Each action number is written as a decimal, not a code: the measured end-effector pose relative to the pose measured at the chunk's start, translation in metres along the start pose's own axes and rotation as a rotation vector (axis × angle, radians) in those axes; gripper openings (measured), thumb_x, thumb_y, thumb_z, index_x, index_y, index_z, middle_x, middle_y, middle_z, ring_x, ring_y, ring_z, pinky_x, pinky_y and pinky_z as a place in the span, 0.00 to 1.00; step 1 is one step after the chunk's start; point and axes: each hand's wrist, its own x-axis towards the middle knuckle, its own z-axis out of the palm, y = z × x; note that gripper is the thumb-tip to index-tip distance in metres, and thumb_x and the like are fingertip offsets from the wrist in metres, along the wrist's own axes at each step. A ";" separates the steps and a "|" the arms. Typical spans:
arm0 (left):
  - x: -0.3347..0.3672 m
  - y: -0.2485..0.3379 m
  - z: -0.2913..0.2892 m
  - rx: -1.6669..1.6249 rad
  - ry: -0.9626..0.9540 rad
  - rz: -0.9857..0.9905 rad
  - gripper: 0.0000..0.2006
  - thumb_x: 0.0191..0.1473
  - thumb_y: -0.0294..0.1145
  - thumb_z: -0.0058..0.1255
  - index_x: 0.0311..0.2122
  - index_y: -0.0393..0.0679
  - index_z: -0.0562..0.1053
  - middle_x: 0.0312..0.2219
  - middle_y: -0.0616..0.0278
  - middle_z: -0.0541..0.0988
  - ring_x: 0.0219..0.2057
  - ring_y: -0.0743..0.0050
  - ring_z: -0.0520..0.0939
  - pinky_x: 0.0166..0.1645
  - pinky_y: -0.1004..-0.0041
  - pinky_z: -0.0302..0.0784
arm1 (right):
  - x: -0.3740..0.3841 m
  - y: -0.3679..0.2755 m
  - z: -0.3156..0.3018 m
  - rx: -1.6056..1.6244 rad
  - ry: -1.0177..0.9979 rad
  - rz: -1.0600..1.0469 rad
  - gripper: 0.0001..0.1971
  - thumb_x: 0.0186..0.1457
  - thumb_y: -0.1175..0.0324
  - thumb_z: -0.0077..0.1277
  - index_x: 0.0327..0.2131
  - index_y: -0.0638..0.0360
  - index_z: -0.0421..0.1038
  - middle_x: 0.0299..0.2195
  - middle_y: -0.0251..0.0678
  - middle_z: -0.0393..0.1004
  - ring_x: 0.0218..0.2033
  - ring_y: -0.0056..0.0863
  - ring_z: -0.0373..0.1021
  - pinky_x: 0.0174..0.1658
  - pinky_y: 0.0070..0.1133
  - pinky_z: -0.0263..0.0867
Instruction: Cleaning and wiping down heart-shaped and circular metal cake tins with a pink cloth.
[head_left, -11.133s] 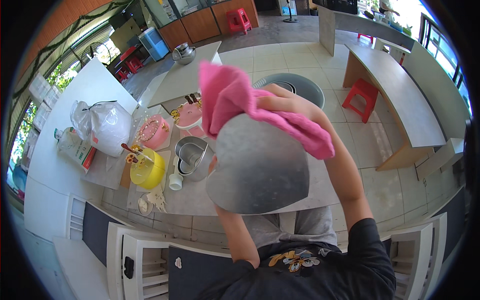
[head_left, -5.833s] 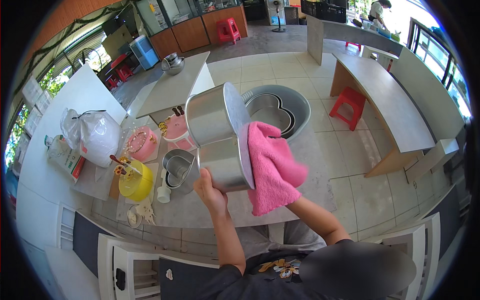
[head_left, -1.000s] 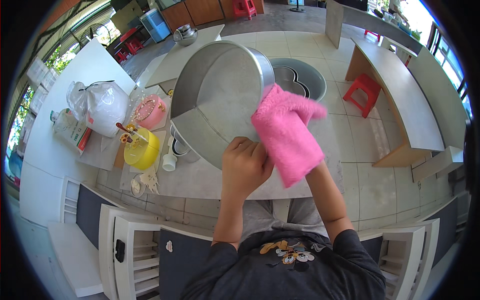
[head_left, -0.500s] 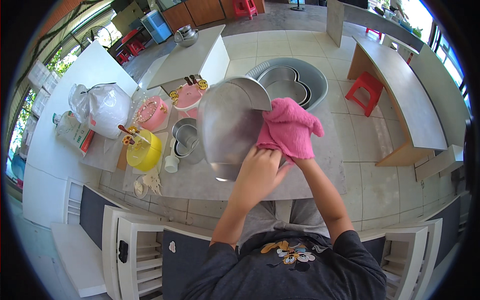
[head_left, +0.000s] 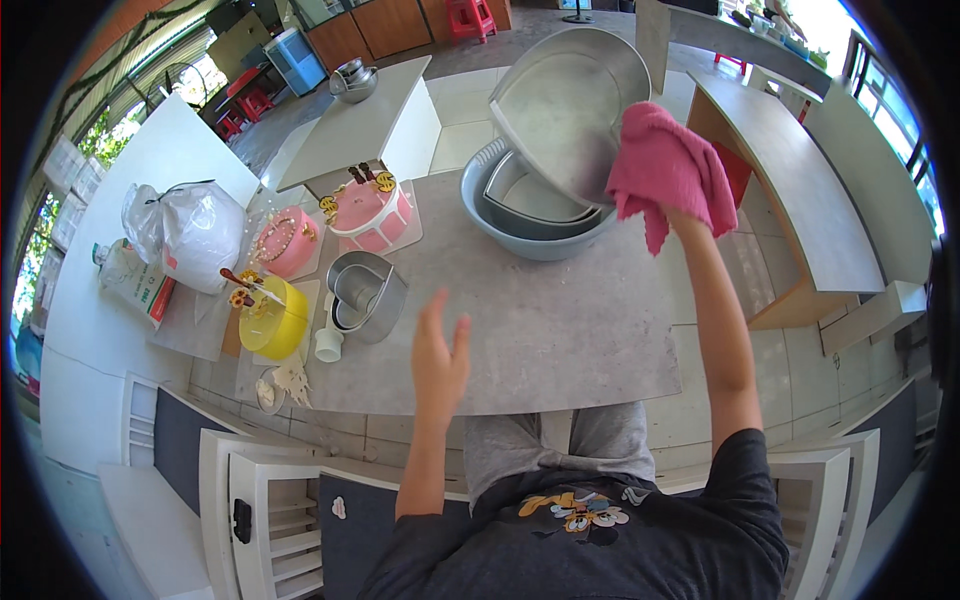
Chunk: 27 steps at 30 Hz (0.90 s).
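Our right hand [head_left: 668, 190] has its grip closed inside a crumpled pink cloth [head_left: 672, 170], and through that cloth it holds the rim of a large heart-shaped grey metal baking pan [head_left: 565, 105], which is tilted up on edge with its hollow side toward us. The pan hangs over a round blue-grey plastic basin [head_left: 520, 238] that stands on the far right part of the grey stone tabletop [head_left: 560, 330] and carries another grey pan nested inside it. Our left hand [head_left: 440, 355] hovers flat over the near edge of the tabletop, fingers spread, its grip open and holding nothing. Left of it sits a small heart-shaped metal tin [head_left: 368, 295], with a small white cup [head_left: 328, 345] just beside it. Further left we see a yellow cake [head_left: 272, 318], a round pink cake [head_left: 285, 240] and a taller pink cake with gold toppers [head_left: 368, 210], each on a board. At the far left lie a knotted white plastic bag [head_left: 195, 232] and a flat printed sack with a red end [head_left: 135, 282]; its print is too small to tell. The middle of the tabletop between left hand and basin is bare stone, and the near edge runs just above our lap. To the right, tiled floor [head_left: 790, 350] separates us from a long wooden bench [head_left: 800, 190].
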 end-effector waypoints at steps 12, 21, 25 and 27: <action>-0.062 -0.092 0.060 0.216 0.054 0.057 0.16 0.47 0.29 0.46 0.43 0.38 0.66 0.46 0.55 0.66 0.51 0.56 0.64 0.54 0.61 0.59 | 0.113 0.045 0.038 -0.626 0.218 0.269 0.08 0.43 0.66 0.43 0.17 0.57 0.66 0.13 0.39 0.70 0.15 0.27 0.69 0.26 0.21 0.63; -0.062 -0.094 0.054 0.203 0.107 0.040 0.14 0.47 0.27 0.45 0.41 0.39 0.68 0.44 0.58 0.69 0.49 0.59 0.67 0.53 0.62 0.61 | 0.153 0.050 0.066 -0.695 0.116 0.391 0.13 0.44 0.60 0.42 0.24 0.58 0.70 0.19 0.46 0.72 0.23 0.39 0.72 0.30 0.25 0.65; -0.061 -0.095 0.056 0.196 0.097 0.068 0.13 0.47 0.27 0.46 0.41 0.39 0.68 0.44 0.58 0.69 0.49 0.58 0.67 0.53 0.63 0.61 | 0.158 0.057 0.060 -1.013 0.032 0.223 0.12 0.33 0.66 0.53 0.27 0.59 0.69 0.24 0.46 0.71 0.28 0.42 0.70 0.32 0.29 0.65; -0.062 -0.096 0.055 0.206 0.099 0.067 0.13 0.47 0.26 0.46 0.41 0.39 0.68 0.44 0.58 0.69 0.49 0.58 0.67 0.53 0.63 0.61 | 0.155 0.054 0.063 -1.109 -0.033 0.155 0.13 0.34 0.67 0.53 0.28 0.59 0.69 0.25 0.45 0.71 0.27 0.41 0.69 0.31 0.29 0.65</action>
